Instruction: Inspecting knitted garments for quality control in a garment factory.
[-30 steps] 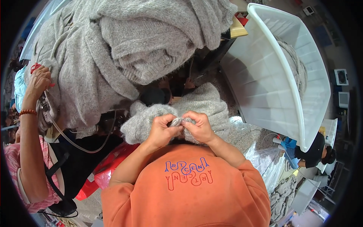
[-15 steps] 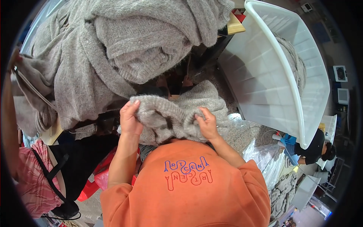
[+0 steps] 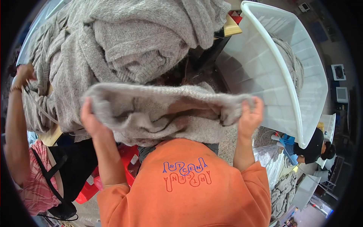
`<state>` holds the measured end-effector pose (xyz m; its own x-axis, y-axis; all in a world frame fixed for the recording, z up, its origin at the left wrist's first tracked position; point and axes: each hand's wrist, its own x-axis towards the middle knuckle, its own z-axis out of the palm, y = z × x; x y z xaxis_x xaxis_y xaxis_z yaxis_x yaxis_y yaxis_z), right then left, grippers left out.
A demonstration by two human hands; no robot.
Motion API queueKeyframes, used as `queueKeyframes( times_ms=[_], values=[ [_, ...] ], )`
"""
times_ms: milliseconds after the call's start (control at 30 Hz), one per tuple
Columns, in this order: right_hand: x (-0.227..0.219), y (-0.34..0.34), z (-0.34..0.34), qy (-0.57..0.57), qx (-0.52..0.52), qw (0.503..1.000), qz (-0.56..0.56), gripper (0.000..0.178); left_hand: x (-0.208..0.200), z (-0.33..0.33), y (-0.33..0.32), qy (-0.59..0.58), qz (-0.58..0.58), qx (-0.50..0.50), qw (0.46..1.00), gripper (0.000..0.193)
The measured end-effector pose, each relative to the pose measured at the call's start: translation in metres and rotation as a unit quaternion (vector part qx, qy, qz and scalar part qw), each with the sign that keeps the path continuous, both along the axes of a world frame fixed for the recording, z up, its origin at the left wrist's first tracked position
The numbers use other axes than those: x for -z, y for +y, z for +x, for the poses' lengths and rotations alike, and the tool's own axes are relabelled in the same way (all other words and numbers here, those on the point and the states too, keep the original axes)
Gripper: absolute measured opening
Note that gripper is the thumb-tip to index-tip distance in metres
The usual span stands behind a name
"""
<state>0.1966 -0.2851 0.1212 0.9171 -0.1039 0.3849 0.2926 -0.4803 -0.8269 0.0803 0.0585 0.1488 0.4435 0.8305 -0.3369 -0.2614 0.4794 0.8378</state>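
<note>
A grey-beige knitted garment (image 3: 181, 130) is stretched wide in front of my orange top, its ribbed opening pulled into a long band. At the band's left end my left hand (image 3: 92, 120) is closed on the knit, the thumb upright along the edge. My right hand (image 3: 251, 114) pinches the opposite end, fingers folded over the rim. Between the hands the opening gapes and shows the shadowed inside. The lower part of the garment hangs over my lap. Some fingertips are hidden by the fabric.
A large heap of matching knitwear (image 3: 140, 41) lies just beyond my hands. To the right stands a tall white plastic bin (image 3: 261, 75) with knits inside. A co-worker's arm (image 3: 17, 125) reaches in at the left; another person (image 3: 315, 147) is far right. Red plastic (image 3: 130, 159) shows beside me.
My hands have moved apart, left hand leftward and right hand rightward, stretching the bunched garment wide open. The co-worker's hand at the left has come into view by the heap.
</note>
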Motion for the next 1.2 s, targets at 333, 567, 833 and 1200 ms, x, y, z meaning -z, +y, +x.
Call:
queueKeyframes(
  times_ms=[333,567,833,1200],
  values=[
    [-0.007,0.063,-0.048,-0.052,-0.586,0.809,0.006,0.033,0.035,-0.002,-0.118,0.016,0.092,0.478,0.873,0.005],
    [0.006,0.068,-0.045,-0.183,-0.466,0.861,-0.091,0.025,0.045,-0.005,-0.117,-0.014,-0.01,0.486,0.874,0.013],
    [0.025,0.075,-0.051,-0.232,-0.414,0.872,-0.122,0.022,0.05,-0.006,-0.118,0.013,-0.002,0.454,0.891,0.012],
    [0.03,0.083,-0.042,0.008,-0.5,0.866,0.014,0.021,0.061,-0.018,-0.119,0.073,0.204,0.427,0.878,0.014]
  ],
)
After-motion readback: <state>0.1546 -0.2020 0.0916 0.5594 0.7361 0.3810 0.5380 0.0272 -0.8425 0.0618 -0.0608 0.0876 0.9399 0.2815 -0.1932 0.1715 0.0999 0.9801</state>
